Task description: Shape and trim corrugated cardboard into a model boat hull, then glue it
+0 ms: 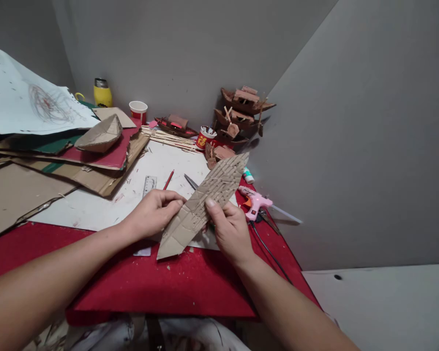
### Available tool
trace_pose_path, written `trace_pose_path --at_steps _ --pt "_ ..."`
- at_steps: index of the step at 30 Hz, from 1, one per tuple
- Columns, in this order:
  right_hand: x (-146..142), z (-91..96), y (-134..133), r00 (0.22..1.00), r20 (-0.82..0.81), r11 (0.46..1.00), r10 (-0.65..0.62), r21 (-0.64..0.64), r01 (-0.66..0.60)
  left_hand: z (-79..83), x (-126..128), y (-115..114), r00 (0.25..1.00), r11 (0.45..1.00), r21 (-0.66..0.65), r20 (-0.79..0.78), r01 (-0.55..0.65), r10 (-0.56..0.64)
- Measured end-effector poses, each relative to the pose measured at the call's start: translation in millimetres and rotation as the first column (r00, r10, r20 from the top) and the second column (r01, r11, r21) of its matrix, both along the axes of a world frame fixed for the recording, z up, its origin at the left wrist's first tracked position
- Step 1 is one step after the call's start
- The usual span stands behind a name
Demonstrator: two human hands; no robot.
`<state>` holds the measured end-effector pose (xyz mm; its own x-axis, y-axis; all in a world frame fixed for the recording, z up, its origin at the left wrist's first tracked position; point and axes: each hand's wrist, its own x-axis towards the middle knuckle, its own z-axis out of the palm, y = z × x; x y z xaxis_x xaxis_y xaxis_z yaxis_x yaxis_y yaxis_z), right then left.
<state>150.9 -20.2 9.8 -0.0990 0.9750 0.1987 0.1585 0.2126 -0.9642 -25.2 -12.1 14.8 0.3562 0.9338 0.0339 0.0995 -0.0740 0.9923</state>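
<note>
Between both hands a long, pointed piece of corrugated cardboard (205, 200) is held at a slant above the table, its face scored with many creases. My left hand (161, 209) pinches its left edge with thumb and fingers. On its right edge my right hand (230, 226) is closed, thumb on top and fingers underneath. Behind the piece, scissors (190, 182) show only in part; their handles are hidden. A red pencil (169, 179) and a clear ruler (149, 184) lie on white paper (95, 209) just beyond my left hand.
Cardboard sheets (91, 180) are stacked at left, a small cardboard boat hull (101, 134) on top. Model boats (245, 100) stand at the back right. A pink glue gun (256, 202) with a cord lies by the right edge. Thin sticks (171, 139), paper cups (138, 111) and a yellow bottle (102, 93) line the back.
</note>
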Motion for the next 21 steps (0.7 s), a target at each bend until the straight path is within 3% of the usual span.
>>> trace_pose_path --at_steps 7,9,12,14,16,18,19,21 --pt "2.7 2.1 3.8 0.997 -0.018 0.997 -0.077 0.002 0.077 -1.8 1.1 -2.8 0.985 0.965 -0.253 0.169 0.066 -0.023" --pt "2.7 1.7 4.2 0.998 -0.025 0.998 -0.066 -0.025 0.065 -1.8 1.7 -3.4 0.986 0.963 -0.257 0.165 0.075 -0.033" --pt "1.7 1.1 3.8 1.0 -0.003 0.993 0.017 -0.12 -0.017 -0.7 0.7 -3.2 0.998 0.995 -0.092 0.061 0.036 -0.031" --pt "0.8 0.6 3.3 0.999 0.011 0.985 0.047 -0.164 -0.045 0.0 -0.7 -3.5 0.991 0.987 0.145 -0.101 -0.067 0.082" --pt "0.1 -0.1 3.1 0.999 0.025 0.987 0.037 -0.156 -0.032 0.5 -1.8 -5.0 0.924 0.894 0.42 -0.257 -0.156 0.282" --pt "-0.2 -0.9 3.0 0.999 0.036 0.993 0.019 -0.12 -0.015 1.0 -1.8 -7.9 0.842 0.786 0.602 -0.344 -0.141 0.415" --pt "-0.3 -1.3 2.8 0.999 0.037 0.995 0.012 -0.1 -0.008 1.5 -1.3 -9.6 0.821 0.762 0.639 -0.373 -0.109 0.431" --pt "-0.5 -1.6 1.8 1.0 0.026 0.998 -0.011 -0.069 0.013 3.0 0.1 -12.8 0.816 0.779 0.625 -0.424 -0.051 0.394"
